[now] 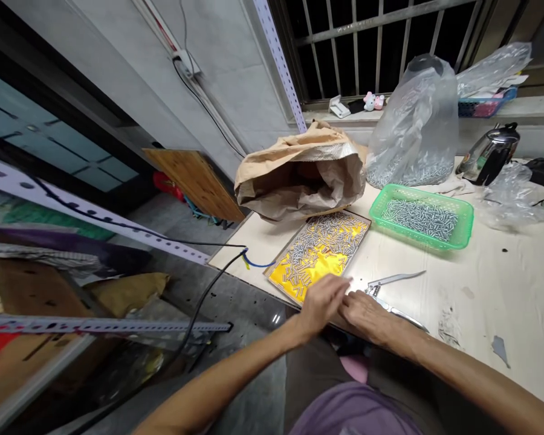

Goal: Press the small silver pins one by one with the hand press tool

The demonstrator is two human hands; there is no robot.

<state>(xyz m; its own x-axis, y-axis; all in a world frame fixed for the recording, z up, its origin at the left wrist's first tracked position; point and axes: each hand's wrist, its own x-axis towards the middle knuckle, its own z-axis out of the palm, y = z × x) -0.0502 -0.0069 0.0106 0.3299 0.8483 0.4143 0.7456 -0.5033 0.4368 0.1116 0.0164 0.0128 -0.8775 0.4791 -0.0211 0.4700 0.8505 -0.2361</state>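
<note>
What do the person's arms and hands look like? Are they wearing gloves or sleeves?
No gloves. Both the left hand and the right hand are bare, and both forearms are bare, with no sleeves, watch or rings that I can see. A purple shirt shows at the bottom.

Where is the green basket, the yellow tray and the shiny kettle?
green basket (466,212): head view, on its right rim.
yellow tray (320,264): head view, on a bare yellow patch.
kettle (489,158): head view, on its shiny body.
</note>
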